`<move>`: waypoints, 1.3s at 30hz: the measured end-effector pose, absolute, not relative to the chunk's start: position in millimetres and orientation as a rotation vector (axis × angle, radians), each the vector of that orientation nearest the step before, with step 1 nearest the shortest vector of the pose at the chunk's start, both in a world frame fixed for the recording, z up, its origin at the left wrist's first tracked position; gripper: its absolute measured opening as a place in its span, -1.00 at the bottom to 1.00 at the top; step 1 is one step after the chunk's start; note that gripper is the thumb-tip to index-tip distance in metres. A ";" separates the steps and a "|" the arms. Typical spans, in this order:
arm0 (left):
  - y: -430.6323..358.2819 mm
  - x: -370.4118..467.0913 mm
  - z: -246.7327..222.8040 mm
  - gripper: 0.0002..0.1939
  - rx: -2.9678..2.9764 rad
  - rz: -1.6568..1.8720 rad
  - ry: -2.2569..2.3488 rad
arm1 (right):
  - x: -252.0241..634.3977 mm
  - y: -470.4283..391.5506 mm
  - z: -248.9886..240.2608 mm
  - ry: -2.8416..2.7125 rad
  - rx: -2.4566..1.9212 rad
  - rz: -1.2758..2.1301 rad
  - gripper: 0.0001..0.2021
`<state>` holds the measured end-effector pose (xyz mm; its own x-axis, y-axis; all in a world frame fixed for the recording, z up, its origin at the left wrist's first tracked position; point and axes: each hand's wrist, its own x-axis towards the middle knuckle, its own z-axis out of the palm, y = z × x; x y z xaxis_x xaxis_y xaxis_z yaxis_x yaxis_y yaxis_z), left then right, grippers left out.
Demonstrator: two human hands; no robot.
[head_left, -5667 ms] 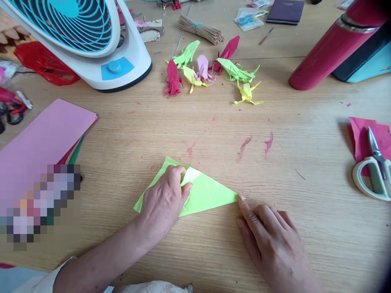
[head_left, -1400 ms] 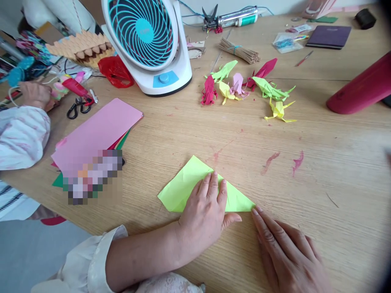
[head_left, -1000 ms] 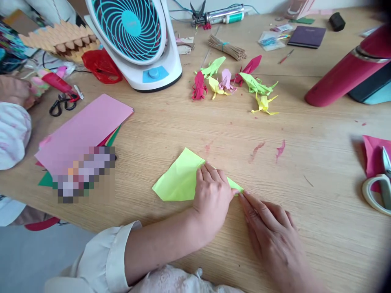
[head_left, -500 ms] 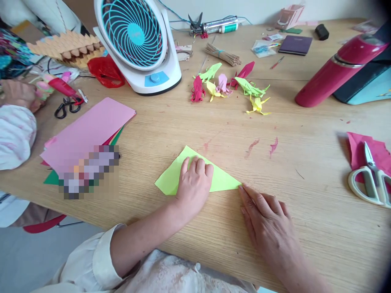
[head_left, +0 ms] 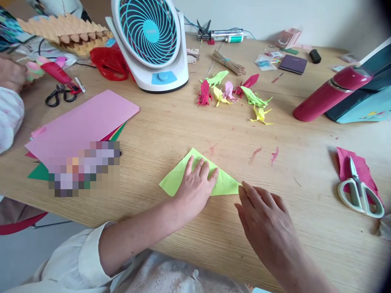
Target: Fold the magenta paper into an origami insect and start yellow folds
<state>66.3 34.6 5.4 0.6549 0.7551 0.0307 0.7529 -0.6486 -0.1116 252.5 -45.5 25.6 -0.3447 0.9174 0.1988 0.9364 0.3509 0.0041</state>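
Note:
A folded sheet of light green paper (head_left: 174, 175) lies on the wooden table (head_left: 152, 138), its long edge toward me and a sharp tip at the right. My left hand (head_left: 195, 187) rests flat on the middle of the paper with its fingers spread. At the right tip, the fingertips of my right hand (head_left: 265, 215) touch the paper. The fingers of that hand lie together, with the thumb a little apart below them; whether they pinch the tip is hidden.
Pink paper (head_left: 88, 118) lies left, near black scissors (head_left: 58, 95) and another person's hand (head_left: 14, 73). A fan (head_left: 163, 77), several folded paper figures (head_left: 252, 97) and a red bottle (head_left: 332, 93) stand beyond. White-handled scissors (head_left: 360, 195) lie right on red paper (head_left: 365, 167).
The view has shifted slightly. The fingers of my left hand have spread and straightened on the paper. My right hand has lifted and tilted a little, its thumb now lower and more apart.

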 end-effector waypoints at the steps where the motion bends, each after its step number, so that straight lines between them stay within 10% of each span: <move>1: 34.3 66.4 4.4 -0.55 -2.745 0.016 -1.257 | 248.6 -36.8 27.0 -2.440 -1.630 -0.090 -0.73; 8: 30.1 67.4 1.0 -0.67 -2.689 -0.090 -1.297 | 244.4 29.4 -2.0 -2.127 -1.212 0.579 -0.60; 23: 18.0 56.2 12.5 -0.77 -2.970 -0.264 -1.247 | 244.0 43.9 -21.1 -2.304 -1.204 0.358 -0.56; 39: -11.8 61.2 0.5 -0.38 -3.068 -0.159 -0.906 | 248.3 46.2 -26.3 -2.310 -1.156 0.348 -0.52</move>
<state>61.2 -11.8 0.5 0.8353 0.5443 0.0775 0.5382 -0.8383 0.0868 248.3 46.2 -26.3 -0.4946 0.7991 0.3418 0.6630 0.6012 -0.4462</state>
